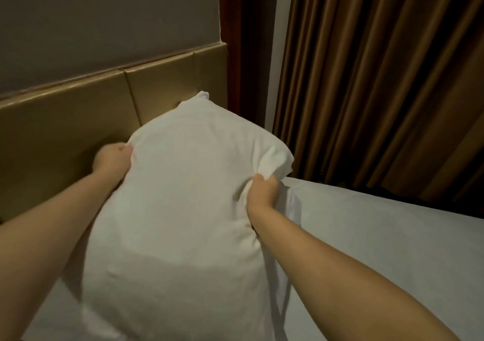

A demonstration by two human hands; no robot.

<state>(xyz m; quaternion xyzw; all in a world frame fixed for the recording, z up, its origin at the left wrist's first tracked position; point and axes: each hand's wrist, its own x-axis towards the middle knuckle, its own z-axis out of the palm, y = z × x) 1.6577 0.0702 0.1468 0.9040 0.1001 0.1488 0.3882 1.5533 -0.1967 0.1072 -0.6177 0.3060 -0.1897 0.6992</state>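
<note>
A white pillow (183, 196) is being held between both hands above the white bed sheet (379, 236), its far end reaching toward the tan padded headboard (65, 120). The left hand (112, 158) is gripping the pillow's left edge, fingers curled around the fabric at its upper corner. The right hand (262, 191) is pinching a bunched fold of the case on the right edge, fingers clamped tight on the cloth. The pillow is looking plump, smooth across its middle and creased where it is being gripped. Brown curtains (379, 78) are hanging at right.
</note>
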